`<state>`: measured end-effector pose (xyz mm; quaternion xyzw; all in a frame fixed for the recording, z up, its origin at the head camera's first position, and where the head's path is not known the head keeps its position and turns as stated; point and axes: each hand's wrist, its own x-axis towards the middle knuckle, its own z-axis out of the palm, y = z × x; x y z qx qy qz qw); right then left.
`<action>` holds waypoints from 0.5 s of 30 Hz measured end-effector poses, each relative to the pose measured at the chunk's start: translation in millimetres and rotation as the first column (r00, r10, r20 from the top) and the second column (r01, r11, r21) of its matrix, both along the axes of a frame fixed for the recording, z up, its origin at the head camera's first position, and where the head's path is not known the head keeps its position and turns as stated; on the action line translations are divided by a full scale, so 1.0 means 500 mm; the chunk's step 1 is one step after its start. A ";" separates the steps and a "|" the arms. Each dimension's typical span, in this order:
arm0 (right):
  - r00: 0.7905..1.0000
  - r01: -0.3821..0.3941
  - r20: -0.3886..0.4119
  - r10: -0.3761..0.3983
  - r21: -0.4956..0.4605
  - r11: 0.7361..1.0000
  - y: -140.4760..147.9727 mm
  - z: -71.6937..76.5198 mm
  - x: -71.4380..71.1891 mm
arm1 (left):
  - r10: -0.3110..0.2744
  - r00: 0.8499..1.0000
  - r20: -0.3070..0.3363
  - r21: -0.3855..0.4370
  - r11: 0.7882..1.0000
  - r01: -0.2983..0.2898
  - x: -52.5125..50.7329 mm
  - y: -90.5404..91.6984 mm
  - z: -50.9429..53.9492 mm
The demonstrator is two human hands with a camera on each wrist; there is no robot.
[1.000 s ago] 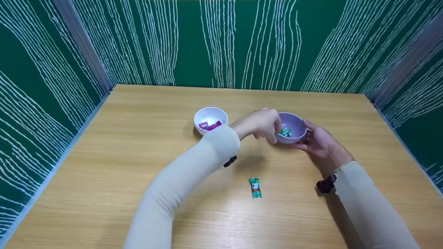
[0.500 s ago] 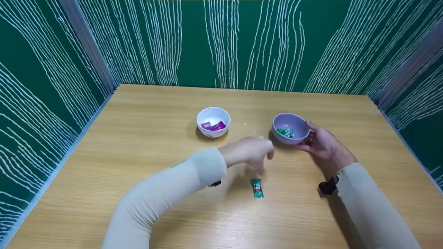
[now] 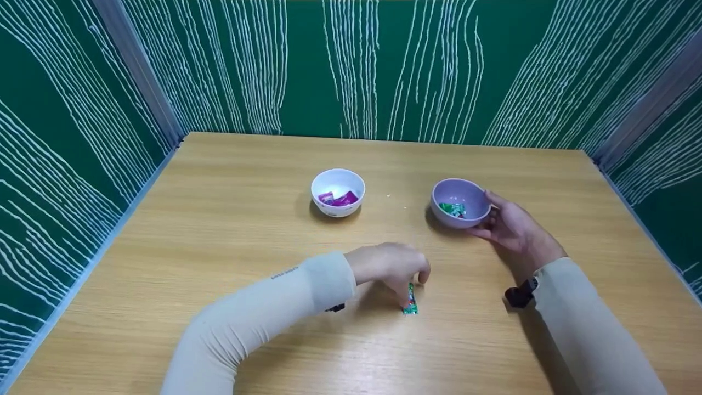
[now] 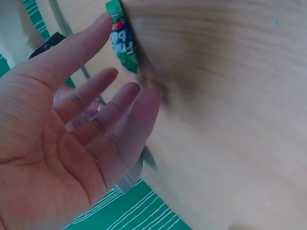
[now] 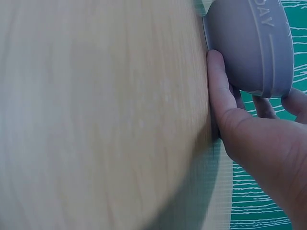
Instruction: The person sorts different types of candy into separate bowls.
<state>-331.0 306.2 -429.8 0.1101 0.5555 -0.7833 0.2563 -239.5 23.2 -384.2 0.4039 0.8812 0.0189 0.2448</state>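
Note:
A green-wrapped candy (image 3: 411, 303) lies on the table in the head view, partly covered by my left hand (image 3: 390, 267). In the left wrist view the thumb (image 4: 79, 50) reaches the candy's end, while the other fingers are spread apart from it, so nothing is gripped. My right hand (image 3: 513, 225) holds the purple bowl (image 3: 460, 219) by its right side, the thumb at the rim and fingers at the lower wall. Green-wrapped candies (image 3: 453, 209) lie inside that bowl. In the right wrist view, raised lettering shows on the bowl's outside (image 5: 244, 48).
Left of the purple bowl stands a white bowl (image 3: 338, 211) with pink-wrapped candies (image 3: 344, 199) in it. Both bowls are on the wooden table (image 3: 247, 181). Green panels with white lines (image 3: 307, 66) enclose its back and sides.
My left hand has come away from the purple bowl, moving toward me and down to the loose green candy. The right hand has stayed on the bowl.

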 end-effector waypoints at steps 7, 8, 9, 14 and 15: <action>1.000 -0.004 -0.005 0.004 0.001 1.000 0.000 -0.001 -0.002 | -0.065 0.995 0.072 -0.004 0.998 0.065 -0.007 0.000 -0.008; 1.000 -0.004 -0.005 0.004 0.000 1.000 0.000 -0.001 -0.002 | -0.074 0.995 0.074 -0.002 0.997 0.074 -0.008 0.000 -0.010; 1.000 -0.008 -0.008 0.008 0.003 1.000 0.000 -0.002 -0.002 | -0.084 0.994 0.073 0.001 0.996 0.084 -0.008 -0.001 -0.012; 0.999 -0.026 -0.029 0.027 0.023 0.999 0.000 -0.003 -0.002 | -0.088 0.992 0.094 0.031 0.996 0.085 -0.008 -0.004 -0.022; 0.999 -0.028 -0.033 0.029 0.027 0.999 0.000 -0.003 -0.001 | -0.080 0.991 0.105 0.035 0.996 0.076 -0.008 -0.005 -0.023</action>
